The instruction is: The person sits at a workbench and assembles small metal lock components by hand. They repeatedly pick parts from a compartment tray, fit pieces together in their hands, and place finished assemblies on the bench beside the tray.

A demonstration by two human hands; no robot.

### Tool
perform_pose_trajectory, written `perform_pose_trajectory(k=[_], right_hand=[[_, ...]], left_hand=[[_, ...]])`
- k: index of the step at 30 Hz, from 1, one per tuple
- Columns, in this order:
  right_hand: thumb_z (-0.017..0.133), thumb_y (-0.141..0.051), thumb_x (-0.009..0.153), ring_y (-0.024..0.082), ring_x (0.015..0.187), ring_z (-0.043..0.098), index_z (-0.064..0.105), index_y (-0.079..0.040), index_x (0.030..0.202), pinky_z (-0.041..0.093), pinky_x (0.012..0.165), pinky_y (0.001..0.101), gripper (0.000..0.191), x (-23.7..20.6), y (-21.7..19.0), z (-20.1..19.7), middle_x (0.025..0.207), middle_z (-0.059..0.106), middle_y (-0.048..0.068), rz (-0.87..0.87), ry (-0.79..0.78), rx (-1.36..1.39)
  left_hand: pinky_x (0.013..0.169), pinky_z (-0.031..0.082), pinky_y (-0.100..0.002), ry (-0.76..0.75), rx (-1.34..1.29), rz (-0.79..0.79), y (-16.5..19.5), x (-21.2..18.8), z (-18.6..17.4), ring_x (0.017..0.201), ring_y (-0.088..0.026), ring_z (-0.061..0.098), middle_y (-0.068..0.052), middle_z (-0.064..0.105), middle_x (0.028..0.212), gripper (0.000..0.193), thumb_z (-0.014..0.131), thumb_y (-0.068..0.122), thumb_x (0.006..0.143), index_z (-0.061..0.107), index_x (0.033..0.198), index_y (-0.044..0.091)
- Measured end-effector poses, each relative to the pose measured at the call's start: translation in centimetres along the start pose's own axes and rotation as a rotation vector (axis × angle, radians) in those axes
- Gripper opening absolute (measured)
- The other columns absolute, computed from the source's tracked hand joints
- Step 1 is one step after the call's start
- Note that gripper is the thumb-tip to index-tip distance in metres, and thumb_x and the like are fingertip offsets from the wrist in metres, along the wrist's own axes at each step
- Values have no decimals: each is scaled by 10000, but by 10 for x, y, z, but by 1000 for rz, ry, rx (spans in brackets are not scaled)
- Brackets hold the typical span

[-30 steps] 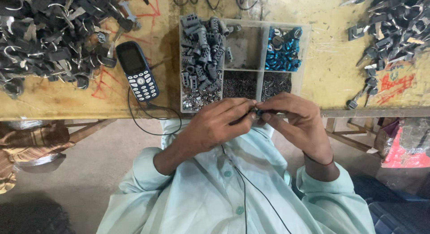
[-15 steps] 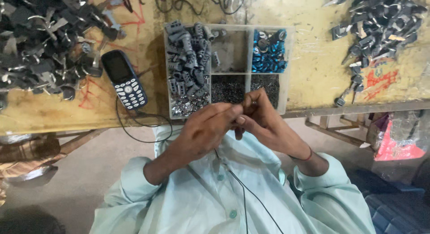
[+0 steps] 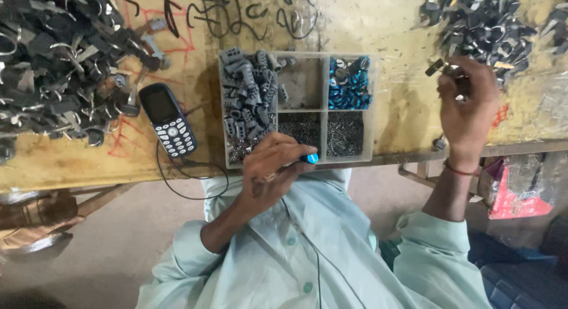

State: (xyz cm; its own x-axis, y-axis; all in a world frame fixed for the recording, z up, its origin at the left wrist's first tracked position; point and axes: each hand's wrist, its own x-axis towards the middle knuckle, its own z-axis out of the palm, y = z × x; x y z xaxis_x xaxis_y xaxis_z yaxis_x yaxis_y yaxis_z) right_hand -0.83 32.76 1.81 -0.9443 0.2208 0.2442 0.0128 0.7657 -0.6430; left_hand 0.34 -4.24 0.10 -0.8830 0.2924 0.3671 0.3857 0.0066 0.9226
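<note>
The person wears a pale mint-green shirt [image 3: 355, 256] with long sleeves and small green buttons down the front. A thin red thread band [image 3: 458, 169] circles the right wrist.

On the tabletop [image 3: 390, 25] we see a compartment tray [image 3: 297, 57] in the middle, a phone [image 3: 167, 120] just left of it, and piles of metal parts at far left [image 3: 53, 66] and far right [image 3: 485, 25]. Our right hand [image 3: 467, 105] rests by the right pile, our left hand [image 3: 275, 167] at the tray's near edge.
</note>
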Motion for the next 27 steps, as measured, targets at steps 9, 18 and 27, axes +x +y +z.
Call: perform_pose_trajectory(k=[9, 18, 27], right_hand=[[556, -166, 1056, 149, 622, 578, 587, -75, 1069, 497, 665, 297, 97, -46, -64, 18, 807, 641, 95, 269, 93, 1123], [592, 69, 947, 320, 769, 675, 555, 2, 1381, 549, 705, 427, 441, -73, -141, 44, 984, 682, 164, -405, -435, 12], [588, 47, 940, 273, 676, 645, 506, 57, 1455, 528, 642, 425, 522, -66, -168, 43, 831, 633, 104, -282, -469, -69]], left_hand=[[895, 574, -359, -147, 9, 91, 5, 9, -1, 1040, -244, 704, -70, 730, 1114, 372, 832, 23, 839, 697, 1183, 60], [897, 589, -389, -129, 136, 194, 9, 1, -5, 1049, -281, 705, -106, 696, 1167, 403, 779, -69, 864, 658, 1243, -7], [927, 575, -399, -177, 176, 202, 12, -2, -21, 1072, -296, 668, -135, 664, 1193, 458, 753, -67, 864, 620, 1301, -36]])
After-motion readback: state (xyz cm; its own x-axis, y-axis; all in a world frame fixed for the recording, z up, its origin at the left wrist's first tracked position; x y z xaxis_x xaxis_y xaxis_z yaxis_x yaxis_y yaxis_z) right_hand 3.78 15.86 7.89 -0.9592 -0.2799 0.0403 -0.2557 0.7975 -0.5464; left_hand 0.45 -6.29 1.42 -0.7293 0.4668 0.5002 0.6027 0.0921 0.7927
